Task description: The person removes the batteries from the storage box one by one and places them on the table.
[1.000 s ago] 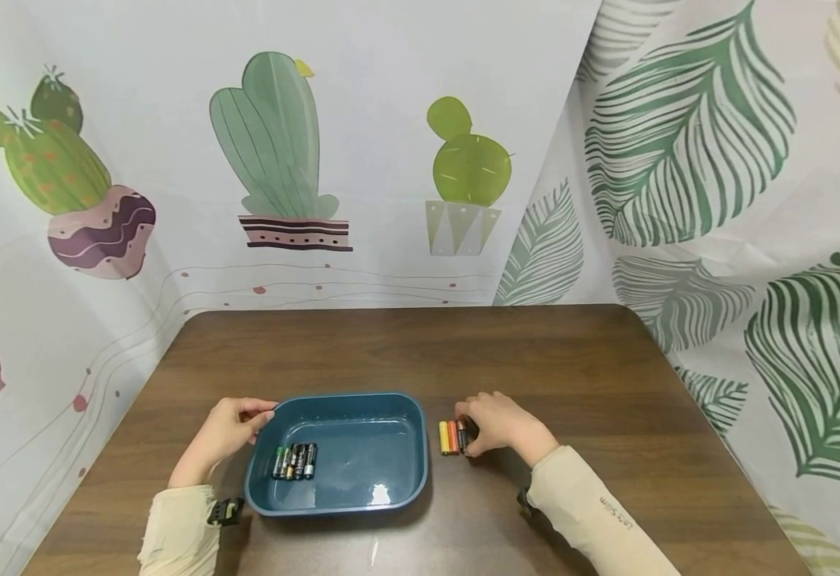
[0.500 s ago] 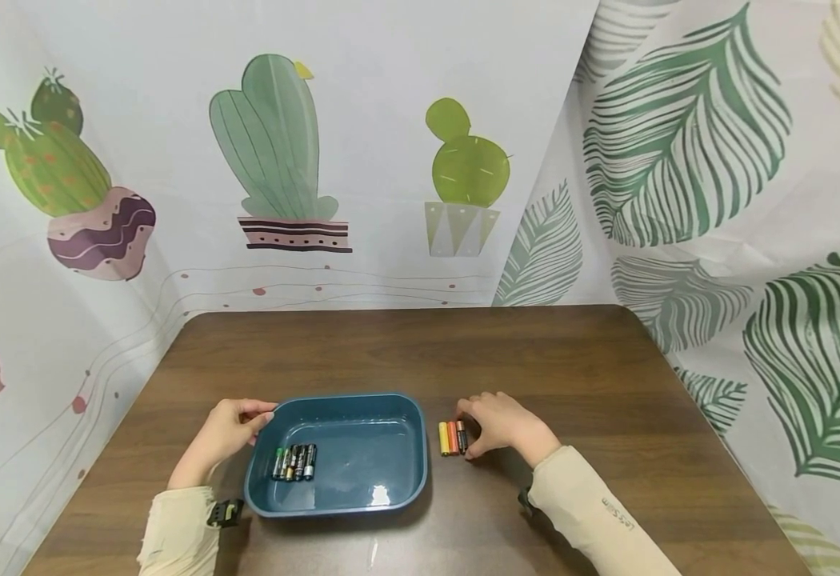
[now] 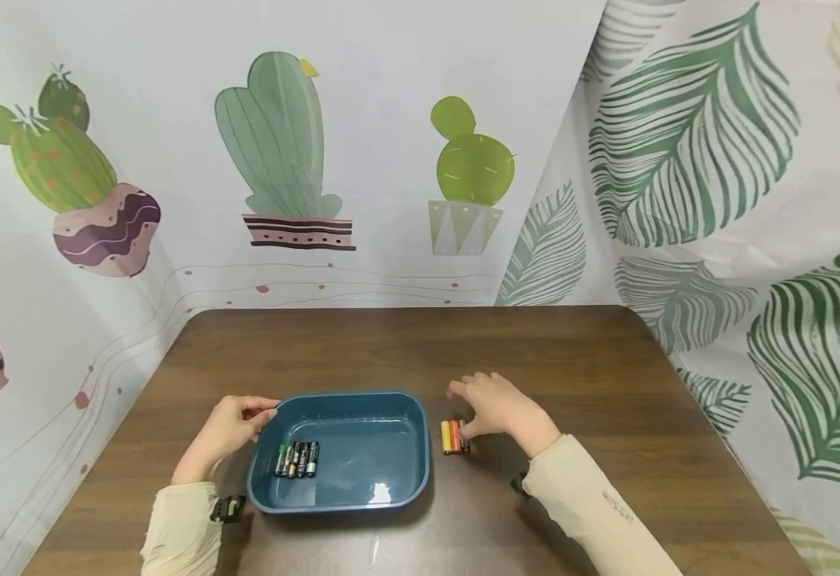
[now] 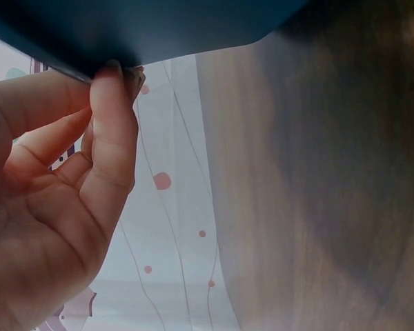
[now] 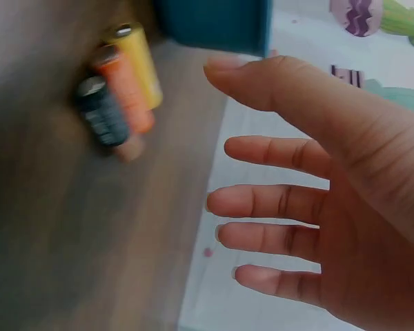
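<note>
My left hand (image 3: 231, 428) pinches the upper left corner of a blue rectangular tray (image 3: 362, 448) between thumb and fingers; the left wrist view shows the thumb (image 4: 114, 131) against the tray's rim. Inside, at the tray's left, several dark batteries (image 3: 296, 459) lie side by side. Right of the tray, a yellow battery (image 5: 139, 65), an orange battery (image 5: 126, 93) and a black battery with a copper end (image 5: 102, 114) form a row on the table. My right hand (image 3: 501, 406) hovers by this row, fingers spread and holding nothing. In the head view its thumb partly covers the black battery.
The brown wooden table (image 3: 406, 344) reaches back to a white cloth backdrop (image 3: 384, 144) printed with cacti and leaves. Each wrist wears a dark strap-on device, such as the left one (image 3: 228, 510).
My right hand has risen off the black battery and moved slightly toward the table's far side, its fingers spreading. The three batteries stay in their row. My left hand keeps its place on the tray.
</note>
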A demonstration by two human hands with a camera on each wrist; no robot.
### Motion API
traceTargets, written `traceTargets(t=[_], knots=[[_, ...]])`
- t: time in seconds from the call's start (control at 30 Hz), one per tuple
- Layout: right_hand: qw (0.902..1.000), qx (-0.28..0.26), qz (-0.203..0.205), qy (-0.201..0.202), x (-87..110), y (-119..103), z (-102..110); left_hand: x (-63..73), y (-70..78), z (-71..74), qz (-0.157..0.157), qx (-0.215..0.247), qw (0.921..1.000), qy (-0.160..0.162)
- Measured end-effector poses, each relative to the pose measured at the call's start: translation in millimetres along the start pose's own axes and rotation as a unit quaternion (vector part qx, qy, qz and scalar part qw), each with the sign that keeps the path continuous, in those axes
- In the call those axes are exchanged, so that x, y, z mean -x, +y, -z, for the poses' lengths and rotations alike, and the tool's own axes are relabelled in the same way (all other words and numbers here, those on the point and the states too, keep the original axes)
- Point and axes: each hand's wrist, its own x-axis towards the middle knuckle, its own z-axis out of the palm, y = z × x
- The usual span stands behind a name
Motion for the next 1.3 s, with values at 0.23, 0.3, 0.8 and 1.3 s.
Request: traceTargets(t=[0.23,0.3,0.8,1.3], knots=[[0.9995,0.019,0.020,0.017,-11.5,-16.1,14.0,-0.4,-0.1,-0.5,-0.005,0.000,1.0000,0.002],[0.9994,0.020,0.024,0.017,-14.9,-22.4,17.0,-0.1,-0.8,-0.3,-0.006,-0.001,1.0000,0.002],[0.9944,0.054,0.090,0.010,-41.5,-69.4,28.8,0.3,-1.5,-0.3,-0.005,-0.005,1.0000,0.004],[0.9886,0.098,0.113,-0.011,-73.5,-110.4,21.5,1.4,-1.0,-1.0,-0.001,-0.012,0.9999,0.001]])
